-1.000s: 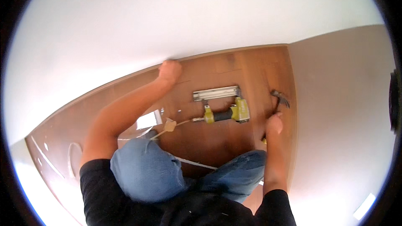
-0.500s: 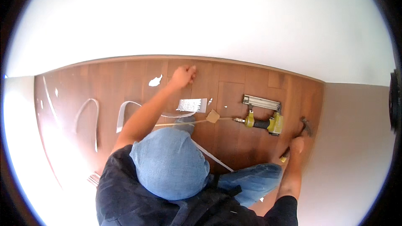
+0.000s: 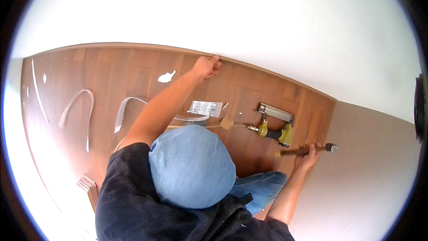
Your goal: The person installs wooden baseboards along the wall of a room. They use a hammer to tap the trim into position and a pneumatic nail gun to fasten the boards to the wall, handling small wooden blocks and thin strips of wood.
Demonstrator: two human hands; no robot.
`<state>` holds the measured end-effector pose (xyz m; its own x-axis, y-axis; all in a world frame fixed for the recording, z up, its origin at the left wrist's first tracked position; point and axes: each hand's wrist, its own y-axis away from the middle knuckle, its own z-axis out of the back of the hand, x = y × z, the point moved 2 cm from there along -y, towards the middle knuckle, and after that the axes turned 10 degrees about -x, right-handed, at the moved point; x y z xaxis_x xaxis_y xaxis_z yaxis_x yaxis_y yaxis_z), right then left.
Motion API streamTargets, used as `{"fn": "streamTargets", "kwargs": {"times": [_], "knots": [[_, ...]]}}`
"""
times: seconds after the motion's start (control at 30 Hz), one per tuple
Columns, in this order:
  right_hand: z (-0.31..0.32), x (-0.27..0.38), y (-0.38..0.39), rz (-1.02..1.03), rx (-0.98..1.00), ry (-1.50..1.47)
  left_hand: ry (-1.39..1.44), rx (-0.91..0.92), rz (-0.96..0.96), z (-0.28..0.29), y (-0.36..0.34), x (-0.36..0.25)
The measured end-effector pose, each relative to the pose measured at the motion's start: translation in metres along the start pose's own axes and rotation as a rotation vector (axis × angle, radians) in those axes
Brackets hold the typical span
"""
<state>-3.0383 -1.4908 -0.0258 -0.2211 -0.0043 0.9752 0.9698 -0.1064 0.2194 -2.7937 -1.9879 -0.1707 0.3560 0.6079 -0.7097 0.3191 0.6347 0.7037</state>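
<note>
Hammer (image 3: 307,150) lay gripped in the right hand (image 3: 307,157), its wooden handle level across the plank floor (image 3: 133,76) and its metal head pointing away toward the grey wall (image 3: 374,174) on the right. The right fingers were curled round the handle near the middle, the forearm rising from the lower edge with the elbow bent. Just beyond that hand, toward the left, stood a yellow nail gun (image 3: 276,125) with its hose (image 3: 240,126) running to a small tan tag (image 3: 226,122). The left arm stretched far forward, nearly straight, and the left hand (image 3: 206,66) rested flat with fingers spread narrow against the wooden trim (image 3: 267,70) at the foot of the white wall (image 3: 214,13), holding nothing. Between the two hands lay a silvery foil piece (image 3: 204,107); white strips (image 3: 76,102) curled on the floor well to the left of the left arm, and a white scrap (image 3: 166,77) sat near its wrist. Against half a second before, the left hand had reached further up, from the floorboards to the trim, while the right hand kept its hold on the hammer beside the nail gun.
</note>
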Motion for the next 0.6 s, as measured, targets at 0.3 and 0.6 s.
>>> {"fn": "streamTargets", "kwargs": {"times": [0.3, 0.6], "knots": [[-0.232, 0.03, 0.098, 0.325, 0.467, -0.275, -0.128, -0.009, -0.019, -0.003, -0.004, -0.005], [-0.356, -0.019, 0.139, 0.541, 0.735, -0.353, -0.073, 0.037, -0.035, -0.009, -0.015, 0.003]]}}
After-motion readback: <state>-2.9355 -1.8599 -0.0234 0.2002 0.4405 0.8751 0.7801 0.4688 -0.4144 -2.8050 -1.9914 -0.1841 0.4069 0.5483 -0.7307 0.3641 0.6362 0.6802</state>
